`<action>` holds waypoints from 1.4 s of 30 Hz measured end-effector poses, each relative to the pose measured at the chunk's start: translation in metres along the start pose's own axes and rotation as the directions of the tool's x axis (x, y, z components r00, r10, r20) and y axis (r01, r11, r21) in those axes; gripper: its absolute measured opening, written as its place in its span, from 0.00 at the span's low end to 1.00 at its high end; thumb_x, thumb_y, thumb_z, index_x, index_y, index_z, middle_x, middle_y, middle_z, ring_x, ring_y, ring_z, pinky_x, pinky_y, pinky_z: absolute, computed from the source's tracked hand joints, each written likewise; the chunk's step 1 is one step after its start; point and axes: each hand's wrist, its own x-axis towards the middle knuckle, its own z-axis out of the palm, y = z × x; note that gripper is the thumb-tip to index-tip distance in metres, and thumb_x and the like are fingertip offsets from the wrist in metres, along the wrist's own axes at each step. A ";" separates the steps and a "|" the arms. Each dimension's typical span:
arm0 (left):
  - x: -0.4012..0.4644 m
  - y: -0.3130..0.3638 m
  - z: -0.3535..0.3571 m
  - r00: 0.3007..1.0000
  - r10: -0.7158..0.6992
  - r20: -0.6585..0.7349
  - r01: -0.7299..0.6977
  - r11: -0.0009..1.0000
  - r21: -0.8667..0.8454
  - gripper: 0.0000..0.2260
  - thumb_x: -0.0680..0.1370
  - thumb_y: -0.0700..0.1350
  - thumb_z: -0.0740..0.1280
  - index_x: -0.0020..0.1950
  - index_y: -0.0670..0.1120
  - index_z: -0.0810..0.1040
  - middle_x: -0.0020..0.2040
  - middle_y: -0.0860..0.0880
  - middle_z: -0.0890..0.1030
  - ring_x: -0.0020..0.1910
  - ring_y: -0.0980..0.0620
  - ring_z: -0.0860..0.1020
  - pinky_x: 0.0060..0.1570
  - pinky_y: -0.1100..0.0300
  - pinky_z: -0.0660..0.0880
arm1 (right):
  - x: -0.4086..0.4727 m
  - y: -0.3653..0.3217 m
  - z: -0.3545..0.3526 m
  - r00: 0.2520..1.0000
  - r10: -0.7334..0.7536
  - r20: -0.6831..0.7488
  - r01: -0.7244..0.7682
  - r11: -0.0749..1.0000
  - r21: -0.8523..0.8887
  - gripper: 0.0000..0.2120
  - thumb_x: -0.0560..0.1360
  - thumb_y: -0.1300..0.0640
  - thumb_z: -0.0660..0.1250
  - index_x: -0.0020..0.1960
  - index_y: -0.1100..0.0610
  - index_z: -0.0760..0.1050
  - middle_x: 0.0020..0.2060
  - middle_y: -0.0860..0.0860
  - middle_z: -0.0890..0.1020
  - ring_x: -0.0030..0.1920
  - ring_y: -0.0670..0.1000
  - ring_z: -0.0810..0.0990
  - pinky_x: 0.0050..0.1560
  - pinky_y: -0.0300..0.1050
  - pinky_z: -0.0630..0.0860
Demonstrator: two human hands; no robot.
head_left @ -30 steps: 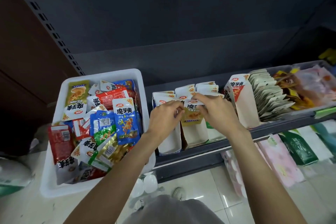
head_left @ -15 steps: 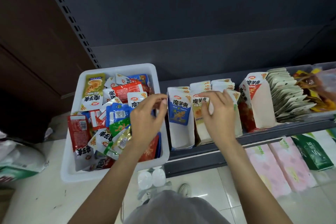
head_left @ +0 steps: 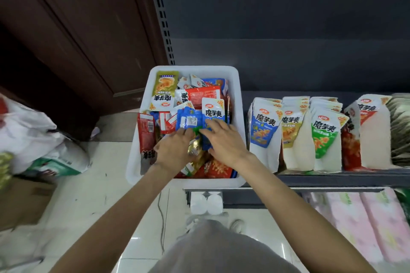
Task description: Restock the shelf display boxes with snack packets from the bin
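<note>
A white bin (head_left: pixel 241 104) heaped with snack packets stands at the left end of the shelf (head_left: pixel 332 178). Both hands are inside it. My right hand (head_left: pixel 224 142) lies with fairly straight fingers on a blue packet (head_left: pixel 214 114). My left hand (head_left: pixel 175 150) reaches in beside it, fingertips at the lower edge of a blue barcode packet (head_left: pixel 188 120); its grip is hidden. To the right stand white display boxes holding upright packets: blue (head_left: pixel 263 131), yellow (head_left: pixel 291 131), green (head_left: pixel 325 137) and red (head_left: pixel 363 131).
Flat stacked packets (head_left: pixel 400 126) fill the shelf's far right. Pink packs (head_left: pixel 359 224) lie on the lower shelf. Plastic bags (head_left: pixel 33 139) and cardboard (head_left: pixel 20 201) sit on the tiled floor at left, before a brown door (head_left: pixel 77 40).
Both hands left the display boxes and moved left into the bin, the left one first. My view swung left with them.
</note>
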 end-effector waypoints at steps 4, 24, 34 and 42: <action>0.009 -0.007 0.002 0.998 -0.005 0.068 0.006 1.000 -0.025 0.21 0.72 0.54 0.71 0.59 0.48 0.69 0.54 0.49 0.77 0.52 0.48 0.78 0.47 0.51 0.78 | 0.006 0.003 0.003 0.999 0.013 0.030 -0.011 0.999 -0.053 0.28 0.76 0.57 0.65 0.74 0.50 0.61 0.74 0.55 0.60 0.69 0.58 0.67 0.70 0.49 0.58; -0.016 -0.004 -0.040 0.373 0.391 -0.842 -0.691 0.722 0.029 0.10 0.71 0.41 0.76 0.50 0.48 0.78 0.50 0.53 0.77 0.47 0.52 0.77 0.45 0.59 0.73 | -0.038 0.014 -0.064 0.801 0.593 0.080 0.028 -0.170 0.985 0.17 0.76 0.55 0.67 0.63 0.56 0.70 0.47 0.52 0.83 0.43 0.48 0.84 0.39 0.37 0.79; -0.008 0.064 -0.043 0.676 0.559 -0.480 -0.737 0.501 -0.454 0.28 0.70 0.55 0.74 0.67 0.48 0.74 0.66 0.52 0.72 0.67 0.54 0.69 0.66 0.52 0.68 | -0.115 0.080 -0.082 0.661 0.683 -0.311 0.106 0.325 0.940 0.08 0.76 0.64 0.66 0.52 0.54 0.73 0.40 0.41 0.82 0.37 0.44 0.82 0.31 0.41 0.78; 0.031 0.156 -0.070 0.857 0.322 -0.403 -0.515 0.503 -0.694 0.22 0.75 0.46 0.70 0.68 0.50 0.72 0.56 0.58 0.77 0.55 0.63 0.75 0.57 0.64 0.73 | -0.175 0.141 -0.083 0.548 0.582 -0.602 -0.164 0.780 0.604 0.07 0.76 0.59 0.68 0.54 0.55 0.75 0.37 0.49 0.80 0.37 0.51 0.81 0.39 0.49 0.78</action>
